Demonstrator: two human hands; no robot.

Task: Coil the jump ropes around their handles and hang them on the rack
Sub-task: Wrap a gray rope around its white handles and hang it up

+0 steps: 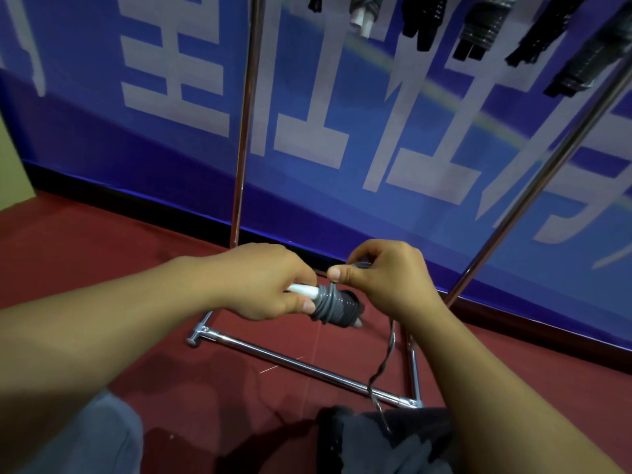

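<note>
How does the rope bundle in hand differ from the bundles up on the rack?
The bundle in hand lies roughly level, gripped by the left hand, while the right hand pinches its rope; the hung bundles dangle untouched. Its rope tail trails loose; none shows on theirs. Both are rope coiled round handles.

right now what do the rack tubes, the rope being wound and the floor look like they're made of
Rack: polished metal tubing, probably chromed steel, going by the mirror-like highlights. Jump rope: smooth grey cord with a dull sheen, likely plastic or rubber; its white handle looks like glossy plastic. Floor: matte red, probably carpet.
</note>
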